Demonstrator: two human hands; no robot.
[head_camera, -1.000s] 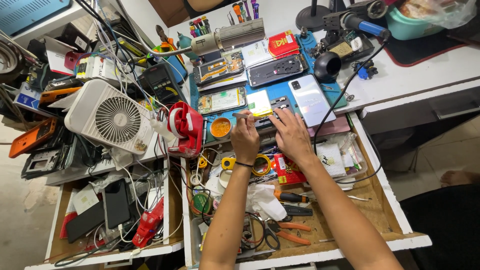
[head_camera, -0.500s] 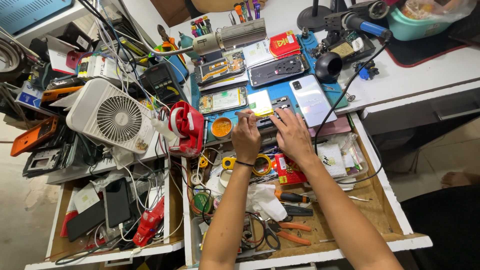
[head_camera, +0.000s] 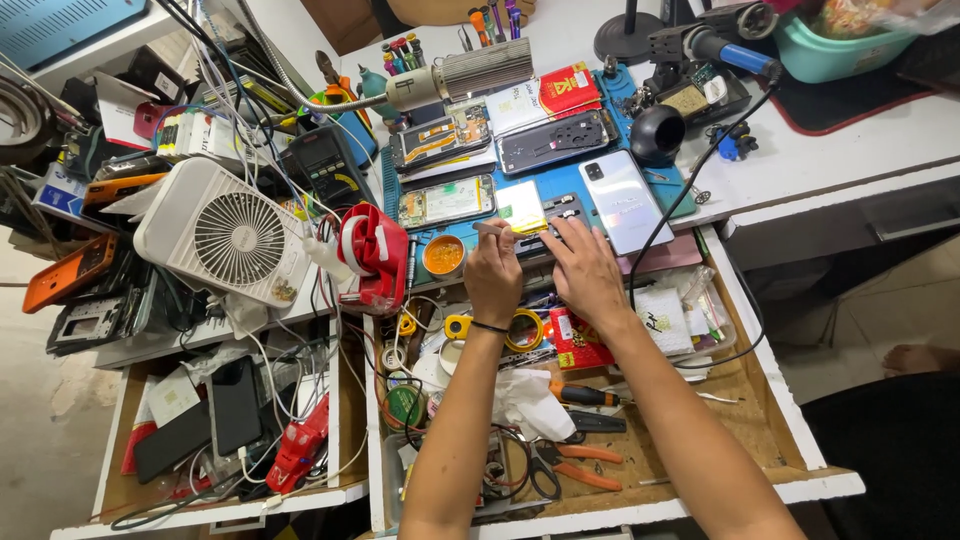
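The dark phone part (head_camera: 548, 222) lies on the blue work mat (head_camera: 600, 165), at the mat's near edge, just left of the pale blue phone back (head_camera: 626, 200) and right of the small yellowish panel (head_camera: 521, 205).

The left hand (head_camera: 493, 275) holds a thin metal tool (head_camera: 489, 229) pinched between closed fingertips; the tool tip points toward the left end of the phone part. The right hand (head_camera: 585, 268) rests flat on the part with its fingers spread and extended, pressing down rather than gripping; nothing is enclosed in it.

Compared with the views from one second and half a second ago, both hands occupy nearly the same position over the part. The left hand shows only a slight shift, and the tool is now visible above the knuckles. The part has not moved on the mat. Judgement: the work is in a fine, stationary phase at one spot, with the right hand acting as a clamp.

Surroundings: a small round tin of orange paste (head_camera: 443, 255) sits just left of the left hand. A red cased tool (head_camera: 372, 250) and a white fan (head_camera: 232, 235) stand farther left. Two opened phones (head_camera: 445, 200) lie on the mat beyond the hands. Below the wrists, an open drawer (head_camera: 760, 400) holds yellow tape rolls (head_camera: 522, 328), orange-handled pliers (head_camera: 575, 465) and a screwdriver (head_camera: 585, 395).
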